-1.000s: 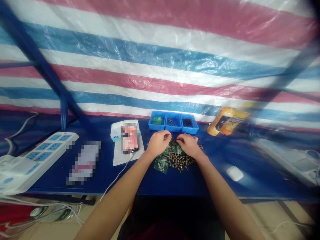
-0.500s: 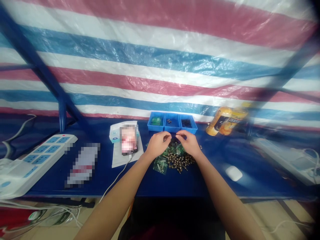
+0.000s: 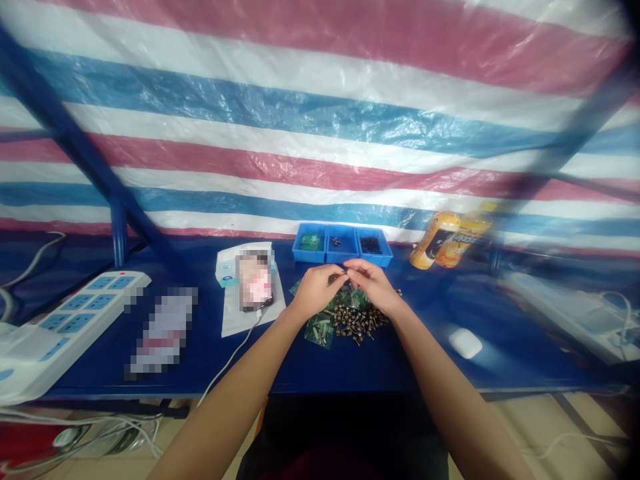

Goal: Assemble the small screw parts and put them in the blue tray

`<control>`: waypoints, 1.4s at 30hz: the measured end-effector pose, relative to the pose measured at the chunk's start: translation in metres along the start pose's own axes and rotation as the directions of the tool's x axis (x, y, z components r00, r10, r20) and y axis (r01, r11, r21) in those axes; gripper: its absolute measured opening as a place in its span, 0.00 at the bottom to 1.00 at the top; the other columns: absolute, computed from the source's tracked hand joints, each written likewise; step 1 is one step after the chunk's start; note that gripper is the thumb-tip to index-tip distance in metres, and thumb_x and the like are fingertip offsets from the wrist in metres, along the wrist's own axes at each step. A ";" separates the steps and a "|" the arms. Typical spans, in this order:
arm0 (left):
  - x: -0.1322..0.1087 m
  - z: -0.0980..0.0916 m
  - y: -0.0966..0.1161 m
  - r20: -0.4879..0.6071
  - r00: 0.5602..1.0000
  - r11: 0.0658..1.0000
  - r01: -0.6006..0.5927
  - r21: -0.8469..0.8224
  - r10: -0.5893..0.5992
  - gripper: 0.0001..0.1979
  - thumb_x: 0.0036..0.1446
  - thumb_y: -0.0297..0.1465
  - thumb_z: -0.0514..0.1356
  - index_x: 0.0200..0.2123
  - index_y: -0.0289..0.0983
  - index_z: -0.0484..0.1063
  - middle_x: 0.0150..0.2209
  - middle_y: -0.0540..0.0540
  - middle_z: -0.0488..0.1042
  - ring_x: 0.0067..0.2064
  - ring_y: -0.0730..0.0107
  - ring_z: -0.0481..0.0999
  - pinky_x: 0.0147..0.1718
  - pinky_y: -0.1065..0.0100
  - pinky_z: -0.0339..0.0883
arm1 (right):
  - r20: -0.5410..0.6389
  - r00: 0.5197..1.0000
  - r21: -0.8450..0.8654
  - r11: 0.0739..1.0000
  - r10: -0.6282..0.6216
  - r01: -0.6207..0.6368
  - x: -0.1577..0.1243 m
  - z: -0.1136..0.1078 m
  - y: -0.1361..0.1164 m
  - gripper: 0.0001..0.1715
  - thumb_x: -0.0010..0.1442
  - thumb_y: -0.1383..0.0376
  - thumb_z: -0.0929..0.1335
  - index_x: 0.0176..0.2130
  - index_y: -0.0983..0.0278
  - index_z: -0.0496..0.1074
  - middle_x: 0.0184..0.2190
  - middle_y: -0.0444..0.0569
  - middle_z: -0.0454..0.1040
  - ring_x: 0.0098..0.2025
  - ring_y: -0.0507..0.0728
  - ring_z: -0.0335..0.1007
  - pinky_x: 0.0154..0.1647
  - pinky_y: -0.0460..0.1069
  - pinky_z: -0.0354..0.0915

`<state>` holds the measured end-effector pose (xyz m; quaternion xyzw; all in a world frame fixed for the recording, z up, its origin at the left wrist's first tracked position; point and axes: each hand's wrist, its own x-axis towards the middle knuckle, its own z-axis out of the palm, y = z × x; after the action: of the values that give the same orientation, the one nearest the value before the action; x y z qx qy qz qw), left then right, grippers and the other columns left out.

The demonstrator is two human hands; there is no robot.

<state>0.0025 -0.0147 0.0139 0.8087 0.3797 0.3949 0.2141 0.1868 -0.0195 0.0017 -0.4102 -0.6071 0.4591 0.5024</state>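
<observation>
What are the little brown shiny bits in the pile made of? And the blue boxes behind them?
The pile of small brownish parts looks like metal, perhaps brass-coloured, because the pieces glint in the light, though they are too small to be sure. The row of three blue trays looks like moulded plastic, with an even colour and smooth, dull walls.

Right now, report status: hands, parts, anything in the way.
Left hand, right hand: fingertips meeting above brass parts pile; grip contents too small to tell. Green bags touch pile. Blue trays behind.
</observation>
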 end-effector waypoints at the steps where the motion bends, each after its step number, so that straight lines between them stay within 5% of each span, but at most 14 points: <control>1: 0.000 0.000 -0.001 0.006 1.000 1.000 0.010 0.005 -0.010 0.10 0.65 0.34 0.57 0.35 0.41 0.78 0.35 0.51 0.80 0.34 0.70 0.76 0.37 0.69 0.65 | 0.020 1.000 -0.019 1.000 0.004 -0.004 0.000 0.000 0.001 0.21 0.58 0.51 0.71 0.47 0.60 0.76 0.25 0.40 0.68 0.28 0.52 0.62 0.32 0.49 0.62; 5: 0.000 0.002 -0.004 -0.019 0.997 0.996 0.077 0.052 -0.076 0.09 0.63 0.34 0.58 0.35 0.41 0.78 0.34 0.50 0.80 0.34 0.68 0.76 0.37 0.69 0.65 | 0.039 0.999 -0.092 0.996 0.013 -0.009 0.002 -0.001 0.007 0.25 0.61 0.51 0.67 0.51 0.62 0.75 0.25 0.41 0.67 0.28 0.52 0.61 0.32 0.50 0.61; 11: 0.001 0.001 -0.009 -0.146 0.984 0.990 0.116 0.076 -0.104 0.08 0.63 0.34 0.57 0.35 0.40 0.75 0.33 0.50 0.78 0.34 0.69 0.75 0.37 0.70 0.65 | -0.093 0.995 -0.087 0.996 -0.019 0.011 0.007 -0.010 0.016 0.21 0.61 0.53 0.66 0.47 0.62 0.77 0.35 0.45 0.71 0.28 0.50 0.61 0.32 0.49 0.61; 20: 0.000 0.003 -0.008 -0.107 0.992 0.994 0.077 0.081 -0.068 0.07 0.63 0.34 0.58 0.34 0.40 0.74 0.32 0.50 0.77 0.33 0.68 0.75 0.36 0.69 0.66 | -0.109 0.993 0.058 0.998 0.034 -0.028 0.005 -0.007 0.001 0.18 0.57 0.51 0.73 0.37 0.61 0.70 0.35 0.45 0.77 0.25 0.50 0.69 0.31 0.48 0.65; 25: 0.000 0.002 -0.008 -0.093 0.994 0.995 0.071 0.077 -0.063 0.07 0.63 0.34 0.58 0.35 0.41 0.75 0.33 0.50 0.78 0.34 0.68 0.76 0.36 0.69 0.65 | -0.241 0.963 0.066 0.992 0.122 -0.110 0.004 -0.008 -0.002 0.27 0.57 0.49 0.72 0.22 0.62 0.59 0.17 0.38 0.61 0.17 0.46 0.54 0.20 0.45 0.50; 30: 0.000 0.002 -0.007 -0.082 0.994 0.995 0.072 0.074 -0.066 0.07 0.63 0.35 0.58 0.35 0.40 0.75 0.34 0.50 0.78 0.34 0.68 0.76 0.36 0.68 0.66 | -0.320 0.927 0.177 0.974 0.196 -0.145 0.007 -0.010 0.000 0.30 0.54 0.50 0.74 0.20 0.61 0.55 0.14 0.36 0.54 0.16 0.45 0.48 0.17 0.45 0.44; 34: 0.000 0.002 -0.007 -0.062 0.996 0.995 0.064 0.072 -0.059 0.08 0.63 0.35 0.58 0.35 0.41 0.75 0.34 0.50 0.79 0.34 0.68 0.76 0.37 0.68 0.66 | -0.425 0.882 0.261 0.961 0.201 -0.094 0.009 -0.013 0.002 0.22 0.52 0.49 0.75 0.32 0.61 0.65 0.17 0.35 0.60 0.17 0.46 0.51 0.17 0.44 0.46; 38: 0.000 0.002 -0.008 -0.057 0.997 0.996 0.060 0.072 -0.056 0.08 0.63 0.35 0.58 0.35 0.41 0.75 0.34 0.50 0.78 0.34 0.68 0.76 0.37 0.68 0.66 | -0.403 0.906 0.297 0.955 0.132 -0.007 0.007 -0.015 0.000 0.42 0.54 0.51 0.74 0.61 0.51 0.55 0.25 0.35 0.69 0.17 0.46 0.51 0.18 0.43 0.46; 42: 0.000 0.002 -0.008 -0.039 0.998 0.995 0.056 0.081 -0.053 0.08 0.63 0.35 0.58 0.35 0.41 0.75 0.34 0.50 0.78 0.33 0.68 0.76 0.36 0.68 0.66 | -0.234 0.967 0.147 0.987 0.100 -0.067 0.004 -0.011 -0.003 0.33 0.57 0.50 0.72 0.58 0.54 0.65 0.24 0.37 0.67 0.18 0.46 0.51 0.18 0.44 0.47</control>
<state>0.0000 -0.0097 0.0073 0.7988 0.4215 0.3877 0.1844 0.1974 -0.0148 0.0067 -0.4525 -0.4907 0.4675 0.5796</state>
